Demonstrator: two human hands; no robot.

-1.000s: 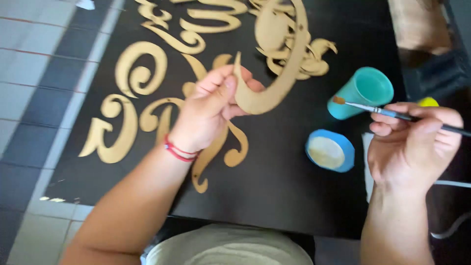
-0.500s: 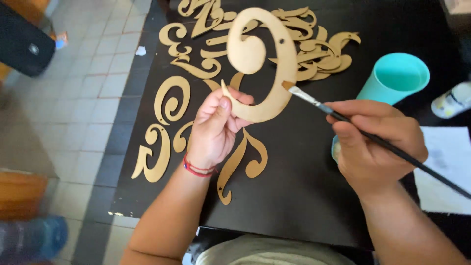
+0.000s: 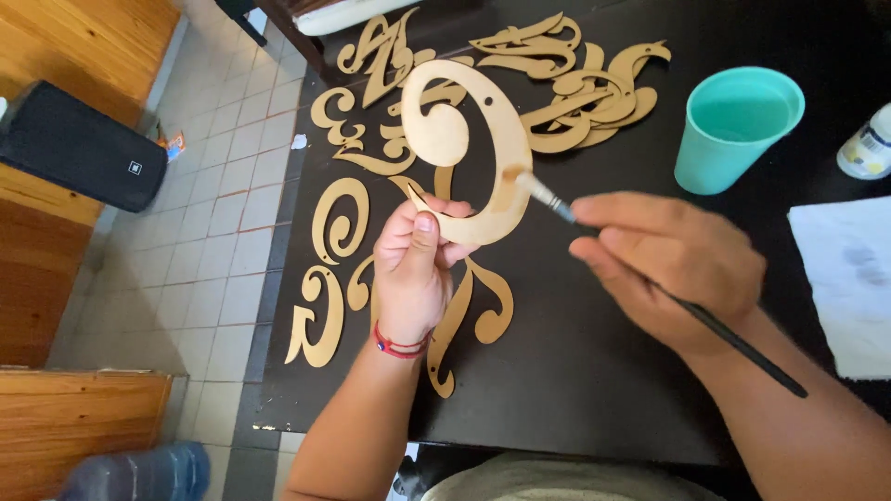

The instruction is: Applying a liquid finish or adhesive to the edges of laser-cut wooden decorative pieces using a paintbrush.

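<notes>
Now the brush tip rests on the wood, where half a second ago it hovered just short of the edge. The left hand [image 3: 413, 274] holds up a curled wooden cutout [image 3: 483, 153], shaped like a large scroll with a spiral at its heart, above the black bench [image 3: 575, 371]. The thumb and fingers of that hand are pinched on the lower tail of the curl, with the thumb pressed flat across the front. A red cord bracelet [image 3: 401, 345] circles the wrist.

The right hand [image 3: 673, 264] is closed around a thin black paintbrush [image 3: 733, 339], its fingers drawn together near the metal ferrule. The pale bristles touch the right side of the cutout, and a darker, wetter patch shows on the wood where they meet it. By the look of it, painting of this piece has only just begun, since most of the face is bare and pale.

The cutout has also been lifted and turned more squarely to the viewer than a second ago, when it was held low and angled.

Behind it, other gold-toned scroll pieces [image 3: 566, 83] lie flat on the bench, some overlapping. A teal cup [image 3: 733, 134] stands to the right, well apart from the hands. A small white bottle [image 3: 868, 144] sits at the far right edge, and a white sheet of paper [image 3: 845, 278] lies below it.
</notes>
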